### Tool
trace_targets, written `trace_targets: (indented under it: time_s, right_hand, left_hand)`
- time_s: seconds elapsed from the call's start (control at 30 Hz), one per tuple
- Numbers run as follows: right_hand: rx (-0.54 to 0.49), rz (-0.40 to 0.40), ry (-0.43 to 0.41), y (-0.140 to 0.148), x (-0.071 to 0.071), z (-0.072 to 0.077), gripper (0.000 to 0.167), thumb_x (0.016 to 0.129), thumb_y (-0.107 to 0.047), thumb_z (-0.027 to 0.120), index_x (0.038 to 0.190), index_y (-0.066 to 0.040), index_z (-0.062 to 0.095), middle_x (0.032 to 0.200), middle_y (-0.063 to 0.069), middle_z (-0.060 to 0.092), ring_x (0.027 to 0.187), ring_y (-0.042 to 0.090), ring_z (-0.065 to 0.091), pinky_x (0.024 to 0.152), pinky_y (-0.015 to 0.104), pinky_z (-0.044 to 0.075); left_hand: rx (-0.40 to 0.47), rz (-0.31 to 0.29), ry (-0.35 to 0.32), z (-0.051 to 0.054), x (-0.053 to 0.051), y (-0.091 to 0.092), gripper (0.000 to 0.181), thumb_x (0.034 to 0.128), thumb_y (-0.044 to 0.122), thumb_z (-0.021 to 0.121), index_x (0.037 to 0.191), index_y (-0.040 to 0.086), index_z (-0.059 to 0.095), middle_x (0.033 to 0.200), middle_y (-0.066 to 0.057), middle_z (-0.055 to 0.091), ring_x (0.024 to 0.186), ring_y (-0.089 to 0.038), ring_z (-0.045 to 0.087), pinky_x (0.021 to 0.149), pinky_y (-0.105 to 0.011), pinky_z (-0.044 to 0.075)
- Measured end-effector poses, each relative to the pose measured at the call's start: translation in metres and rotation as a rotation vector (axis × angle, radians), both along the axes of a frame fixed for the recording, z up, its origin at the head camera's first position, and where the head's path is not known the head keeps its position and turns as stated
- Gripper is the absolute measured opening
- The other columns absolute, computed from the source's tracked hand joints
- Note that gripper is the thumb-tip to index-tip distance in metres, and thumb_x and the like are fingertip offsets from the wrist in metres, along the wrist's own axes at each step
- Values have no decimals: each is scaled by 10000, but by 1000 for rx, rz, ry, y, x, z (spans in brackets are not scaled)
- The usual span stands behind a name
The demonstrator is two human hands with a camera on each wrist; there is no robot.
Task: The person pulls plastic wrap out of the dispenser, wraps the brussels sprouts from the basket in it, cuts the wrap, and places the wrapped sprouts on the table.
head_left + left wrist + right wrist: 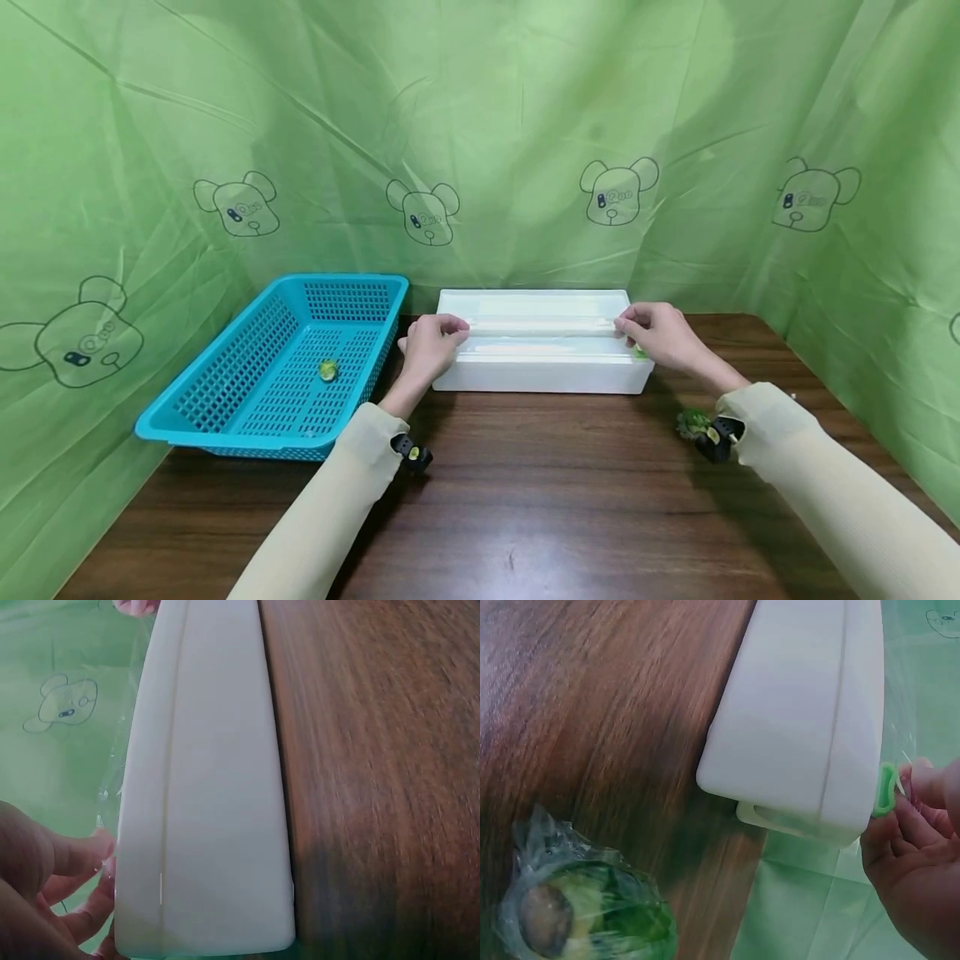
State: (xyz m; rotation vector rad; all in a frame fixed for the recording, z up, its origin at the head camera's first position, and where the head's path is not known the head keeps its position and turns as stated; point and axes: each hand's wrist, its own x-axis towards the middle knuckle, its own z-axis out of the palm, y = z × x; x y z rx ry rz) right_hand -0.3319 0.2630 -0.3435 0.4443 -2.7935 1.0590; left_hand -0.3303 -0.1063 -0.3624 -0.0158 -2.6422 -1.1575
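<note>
A long white cling film dispenser (542, 375) lies across the table, its lid raised at the back. At its left end my left hand (431, 346) pinches an edge of clear cling film (112, 769) between thumb and fingers. My right hand (663, 335) pinches the film at the opposite end, close beside a green slide cutter (886, 790). The film stretches between both hands, along the box's top. Below my right wrist lies a plastic-wrapped avocado half (604, 907), its brown pit showing; in the head view the wrist camera partly covers it.
A blue slotted basket (161, 425) stands on the left, close to my left forearm. Inside it sits a small round yellow-green item (327, 370), too small to identify. Green printed sheeting (517, 125) rises behind and beside the brown wooden table (540, 500).
</note>
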Motion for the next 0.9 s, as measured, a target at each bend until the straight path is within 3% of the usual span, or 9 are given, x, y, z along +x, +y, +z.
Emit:
trace_targets:
  time_s: [0.17, 0.3, 0.5, 0.9]
  right_hand:
    - [-58, 18, -31, 1, 1, 0, 212, 1043, -203, 698, 1076, 5, 719, 966, 132, 757, 883, 252, 709, 685, 260, 514]
    - [-38, 18, -12, 1, 1, 0, 196, 992, -148, 754, 1099, 16, 749, 1017, 143, 766, 937, 256, 702, 725, 245, 513]
    - [20, -33, 0, 1, 0, 1, 171, 985, -183, 766, 1052, -32, 814, 988, 104, 786, 881, 202, 673, 714, 276, 500]
    - [28, -65, -42, 5, -7, 12, 193, 963, -222, 801, 1037, -48, 837, 956, 93, 792, 831, 180, 678, 684, 287, 511]
  left_hand:
    - [-41, -5, -7, 1, 1, 1, 96, 990, 157, 751, 961, 125, 836, 1039, -31, 778, 1102, -278, 592, 1005, -590, 243]
    - [-37, 9, -1, 1, 0, 2, 129, 1017, 198, 720, 972, 138, 826, 1024, -13, 768, 1140, -284, 557, 1018, -590, 237]
    - [-6, 26, 17, 2, -2, 7, 143, 1037, 214, 695, 1002, 131, 806, 1015, -24, 766, 1077, -266, 607, 1028, -587, 252]
    - [39, 25, 8, 9, -8, 5, 138, 1033, 215, 703, 995, 122, 797, 974, -33, 762, 968, -260, 621, 1015, -569, 288]
